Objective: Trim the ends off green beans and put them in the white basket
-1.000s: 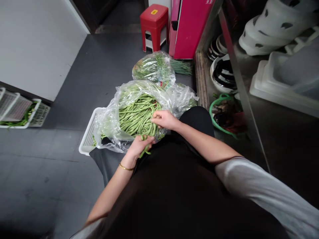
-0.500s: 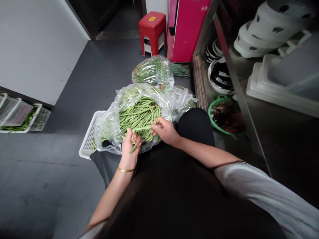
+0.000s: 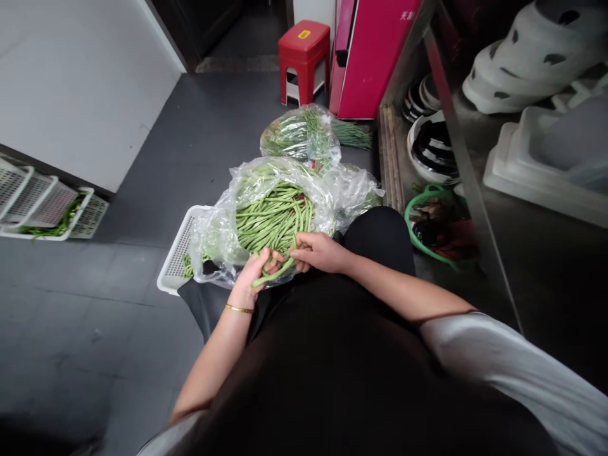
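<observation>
Beans (image 3: 273,212) in bag (image 3: 216,237), directly before the person. Left hand (image 3: 259,269) and right hand (image 3: 320,251) at bag's near edge; one bean (image 3: 279,275) spans the two. Basket (image 3: 177,248): left of bag, partly overlapped by it. Second bag (image 3: 289,136): behind first; stalks (image 3: 352,134) project at its right. Third bag (image 3: 354,190): right of first. Stool (image 3: 304,47): behind second bag; cabinet (image 3: 373,63) just right of stool. Far left: crates (image 3: 90,218), greens (image 3: 65,216) in one. Right: rack (image 3: 475,190); tub (image 3: 412,235) low down, bowls (image 3: 433,151) behind it, trays (image 3: 515,168) above.

At grip, one open bag (image 3: 218,239); behind, one bracelet (image 3: 239,309); beyond, one red stool (image 3: 304,43), one pink cabinet (image 3: 377,57); rightward, one green basket (image 3: 408,220).
</observation>
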`<action>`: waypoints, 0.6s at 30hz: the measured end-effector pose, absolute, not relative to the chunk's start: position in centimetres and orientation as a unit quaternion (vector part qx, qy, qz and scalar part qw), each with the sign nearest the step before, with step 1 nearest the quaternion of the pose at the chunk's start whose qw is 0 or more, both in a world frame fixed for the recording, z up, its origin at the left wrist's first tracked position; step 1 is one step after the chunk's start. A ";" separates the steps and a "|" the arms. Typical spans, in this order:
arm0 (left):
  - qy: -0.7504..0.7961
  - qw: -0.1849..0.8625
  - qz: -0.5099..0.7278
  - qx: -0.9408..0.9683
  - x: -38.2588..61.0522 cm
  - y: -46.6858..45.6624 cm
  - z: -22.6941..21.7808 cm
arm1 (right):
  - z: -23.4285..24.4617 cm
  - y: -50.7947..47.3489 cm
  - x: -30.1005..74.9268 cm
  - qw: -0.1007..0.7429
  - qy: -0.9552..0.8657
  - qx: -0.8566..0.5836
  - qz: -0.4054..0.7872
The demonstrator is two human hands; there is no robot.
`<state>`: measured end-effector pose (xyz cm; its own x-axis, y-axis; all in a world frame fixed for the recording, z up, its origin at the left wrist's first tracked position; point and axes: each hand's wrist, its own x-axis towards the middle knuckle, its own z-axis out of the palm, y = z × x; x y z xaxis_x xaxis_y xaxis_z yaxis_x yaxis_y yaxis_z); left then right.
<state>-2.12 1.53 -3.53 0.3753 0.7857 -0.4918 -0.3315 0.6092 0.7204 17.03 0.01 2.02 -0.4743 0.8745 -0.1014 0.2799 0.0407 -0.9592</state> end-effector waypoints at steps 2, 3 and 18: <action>0.410 0.804 0.276 0.329 -2.2 1.1 -2.9 | 1.8 0.9 17.5 0.263 -0.600 -0.433 0.619; 0.409 0.801 0.246 0.360 -2.1 0.9 -2.4 | 1.7 1.1 17.5 0.268 -0.585 -0.434 0.630; 0.464 0.717 0.414 0.316 -0.7 0.8 0.6 | -1.1 -0.7 14.9 0.360 -0.478 -0.378 0.706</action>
<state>-0.67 0.77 0.59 0.2281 0.8859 -0.4038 -0.3007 0.4586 0.8362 14.88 -0.67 -1.06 -0.4550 0.8703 -0.1888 -0.1474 -0.2827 -0.9478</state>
